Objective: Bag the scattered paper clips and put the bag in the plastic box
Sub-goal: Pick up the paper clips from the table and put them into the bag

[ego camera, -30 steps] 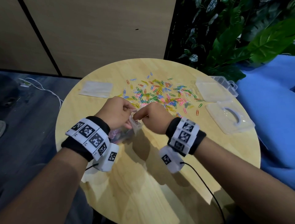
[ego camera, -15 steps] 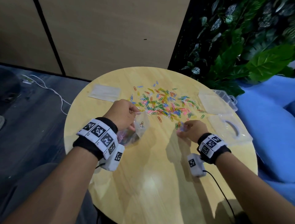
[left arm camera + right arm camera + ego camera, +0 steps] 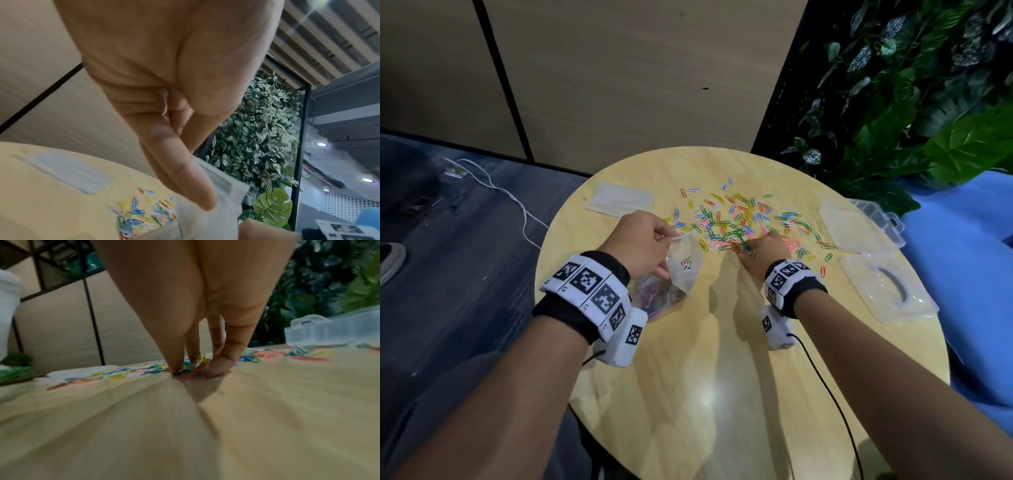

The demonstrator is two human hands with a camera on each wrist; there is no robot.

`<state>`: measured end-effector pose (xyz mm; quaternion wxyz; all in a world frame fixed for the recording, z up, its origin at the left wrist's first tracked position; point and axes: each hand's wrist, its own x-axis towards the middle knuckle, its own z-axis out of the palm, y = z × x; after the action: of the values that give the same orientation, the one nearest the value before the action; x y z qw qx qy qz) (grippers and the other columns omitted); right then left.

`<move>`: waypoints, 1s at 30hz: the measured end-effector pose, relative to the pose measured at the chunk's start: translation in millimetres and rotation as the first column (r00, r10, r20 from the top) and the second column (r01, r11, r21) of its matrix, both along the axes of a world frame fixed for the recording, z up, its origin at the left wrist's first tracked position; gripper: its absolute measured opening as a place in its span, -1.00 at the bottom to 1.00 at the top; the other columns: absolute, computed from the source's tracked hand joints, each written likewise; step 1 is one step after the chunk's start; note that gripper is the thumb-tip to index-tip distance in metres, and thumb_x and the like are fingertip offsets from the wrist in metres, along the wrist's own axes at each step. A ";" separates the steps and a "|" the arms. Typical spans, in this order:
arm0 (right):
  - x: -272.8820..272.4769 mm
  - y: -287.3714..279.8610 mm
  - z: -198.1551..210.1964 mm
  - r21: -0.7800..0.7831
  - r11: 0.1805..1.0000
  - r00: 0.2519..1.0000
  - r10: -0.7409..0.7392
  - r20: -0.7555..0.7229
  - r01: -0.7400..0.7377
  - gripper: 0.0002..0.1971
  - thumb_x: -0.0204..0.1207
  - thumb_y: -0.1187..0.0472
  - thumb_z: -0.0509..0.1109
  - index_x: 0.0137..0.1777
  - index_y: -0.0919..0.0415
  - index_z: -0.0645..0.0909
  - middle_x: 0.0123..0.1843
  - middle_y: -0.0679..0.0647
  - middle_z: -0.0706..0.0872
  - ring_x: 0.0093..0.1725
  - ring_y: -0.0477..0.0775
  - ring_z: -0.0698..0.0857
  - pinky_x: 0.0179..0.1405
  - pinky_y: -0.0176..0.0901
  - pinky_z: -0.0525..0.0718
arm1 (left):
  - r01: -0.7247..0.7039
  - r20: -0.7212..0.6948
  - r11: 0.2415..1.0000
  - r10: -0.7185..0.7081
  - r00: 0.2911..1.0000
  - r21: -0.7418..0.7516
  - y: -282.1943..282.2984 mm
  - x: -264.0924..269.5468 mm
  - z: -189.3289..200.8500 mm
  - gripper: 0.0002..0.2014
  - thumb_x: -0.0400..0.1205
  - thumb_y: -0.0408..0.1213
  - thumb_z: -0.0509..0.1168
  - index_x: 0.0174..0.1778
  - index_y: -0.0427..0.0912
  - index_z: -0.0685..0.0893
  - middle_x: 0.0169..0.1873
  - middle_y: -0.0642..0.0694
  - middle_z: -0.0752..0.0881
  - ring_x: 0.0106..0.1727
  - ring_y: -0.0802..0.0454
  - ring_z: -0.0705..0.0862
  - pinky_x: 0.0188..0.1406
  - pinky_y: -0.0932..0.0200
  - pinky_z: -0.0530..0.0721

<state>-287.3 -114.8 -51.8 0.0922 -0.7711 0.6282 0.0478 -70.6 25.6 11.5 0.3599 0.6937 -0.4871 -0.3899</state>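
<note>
Holding the clear bag (image 3: pixel 683 270) by its rim, the left hand (image 3: pixel 640 243) sits at centre left of the head view, thumb and fingers pinched on the plastic; some clips already lie inside. The right hand (image 3: pixel 763 251), at frame centre, has its fingertips (image 3: pixel 216 369) bent down on the round table (image 3: pixel 705 394), closing around a few paper clips (image 3: pixel 743 219) at the near edge of the coloured pile. The open plastic box (image 3: pixel 859 226) stands at the right.
</note>
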 end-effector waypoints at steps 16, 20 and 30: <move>-35.4 2.5 24.1 0.607 0.772 0.283 -0.635 0.719 0.190 -0.73 0.50 0.38 0.50 0.19 0.44 0.69 0.20 0.30 0.77 0.01 0.08 0.79 -0.11 -0.25 0.82 | 0.000 0.009 1.000 0.000 1.000 0.004 11.6 13.0 5.3 -0.81 0.75 -0.45 0.26 0.19 -0.32 0.75 -0.14 -0.22 0.72 -0.35 -0.09 0.86 -0.34 0.05 0.88; -20.9 15.0 44.0 0.729 0.683 -0.119 -0.727 0.676 -0.030 -0.81 0.56 0.42 0.43 0.15 0.42 0.69 0.12 0.20 0.77 0.07 -0.01 0.78 -0.26 -0.38 0.77 | -0.001 0.011 1.000 0.001 1.000 0.009 10.5 10.8 6.5 -0.80 0.76 -0.45 0.24 0.19 -0.32 0.75 -0.11 -0.24 0.73 -0.32 -0.10 0.87 -0.33 0.05 0.88; 63.3 80.8 70.4 0.590 0.769 0.257 -0.535 0.804 -0.245 -0.94 0.49 0.50 0.46 -0.13 0.43 0.76 -0.09 0.24 0.83 -0.12 0.10 0.82 0.03 -0.14 0.81 | 0.006 0.004 1.000 -0.006 1.000 -0.009 9.4 8.2 6.4 -0.81 0.76 -0.45 0.26 0.20 -0.37 0.74 -0.16 -0.26 0.77 -0.32 -0.17 0.87 -0.28 -0.05 0.88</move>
<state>-224.0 -33.9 18.5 0.6993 -0.4936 0.4610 -0.2343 -62.4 35.0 17.8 0.3608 0.6913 -0.4918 -0.3875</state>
